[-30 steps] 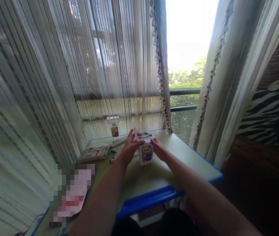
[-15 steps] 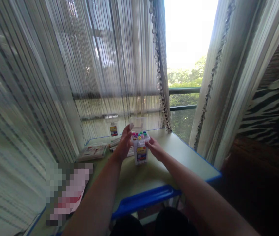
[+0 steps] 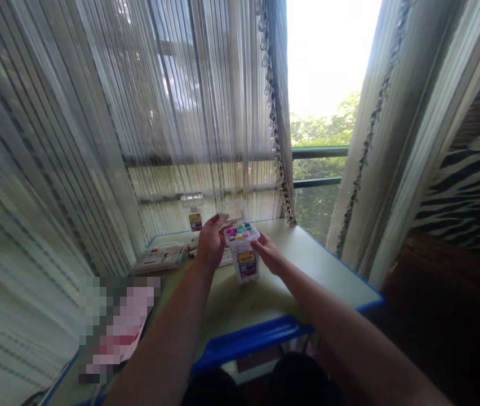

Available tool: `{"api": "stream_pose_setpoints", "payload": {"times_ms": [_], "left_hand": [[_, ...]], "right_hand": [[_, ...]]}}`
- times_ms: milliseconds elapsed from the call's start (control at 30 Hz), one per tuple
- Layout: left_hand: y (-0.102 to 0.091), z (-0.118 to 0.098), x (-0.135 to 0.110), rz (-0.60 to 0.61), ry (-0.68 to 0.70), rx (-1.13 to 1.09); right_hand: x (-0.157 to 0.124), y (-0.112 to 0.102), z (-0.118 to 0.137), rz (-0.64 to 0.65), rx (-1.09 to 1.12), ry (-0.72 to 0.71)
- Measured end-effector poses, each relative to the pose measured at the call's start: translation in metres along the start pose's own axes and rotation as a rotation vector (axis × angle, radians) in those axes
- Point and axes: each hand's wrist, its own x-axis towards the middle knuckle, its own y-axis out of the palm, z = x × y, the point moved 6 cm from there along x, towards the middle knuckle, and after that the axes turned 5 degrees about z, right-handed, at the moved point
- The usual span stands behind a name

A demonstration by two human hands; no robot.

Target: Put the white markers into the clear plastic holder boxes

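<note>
Along the near edge of the pale, smooth-topped, blue-rimmed table [image 3: 324,276] runs a glossy blue plastic ledge [image 3: 257,340]. To its left lies a flat pink-and-red item [image 3: 124,330], blurred into squares. Past these, two bare hands close on one thing. The right hand [image 3: 266,252] is half curled, its thumb and fingertips gripping the upper right side of an upright clear plastic box [image 3: 242,254]. The left hand [image 3: 212,242], partly curled too, clasps the opposite side, its fingers reaching up to the raised, see-through lid [image 3: 235,210].

The box sits at the middle of the table, tilted slightly; whether its base touches the tabletop I cannot tell. Round coloured caps [image 3: 240,230], pink, green, yellow and purple, crowd its open top, and a yellow-and-dark label [image 3: 247,263] covers its front.

Behind the left hand lie loose white-barrelled markers [image 3: 193,248], beside a flat clear plastic case [image 3: 161,257]. Farther back stands a second clear box [image 3: 195,220], similarly labelled, before sheer striped curtains [image 3: 147,96] with a beaded edge. Beyond are a dark railing [image 3: 320,152] and leafy greenery [image 3: 324,127].
</note>
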Motion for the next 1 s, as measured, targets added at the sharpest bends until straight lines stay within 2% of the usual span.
{"api": "stream_pose_setpoints", "payload": {"times_ms": [133, 200, 267, 367, 467, 567, 767, 1000], "left_hand": [[0.007, -0.018, -0.015, 0.09, 0.021, 0.133], [0.007, -0.022, -0.018, 0.093, -0.005, 0.133], [0.007, -0.018, -0.017, 0.069, -0.09, 0.078], [0.011, -0.005, -0.016, 0.056, -0.287, -0.034], [0.014, 0.002, -0.015, 0.033, -0.382, -0.145], [0.011, 0.001, -0.014, 0.047, -0.332, -0.191], [0.004, -0.001, -0.01, 0.161, -0.126, -0.164], [0.013, -0.008, -0.015, 0.167, -0.078, -0.148]], "right_hand": [[0.0, 0.001, -0.001, 0.024, 0.001, 0.016], [-0.001, 0.003, -0.002, 0.048, 0.012, 0.032], [-0.002, 0.005, -0.003, 0.074, 0.034, 0.043], [-0.003, 0.008, -0.004, 0.097, 0.073, 0.07], [-0.004, 0.009, -0.005, 0.112, 0.107, 0.107], [-0.005, 0.01, -0.005, 0.129, 0.143, 0.127], [-0.006, 0.007, -0.011, 0.095, 0.21, 0.178], [-0.008, 0.01, -0.01, 0.089, 0.227, 0.192]]}}
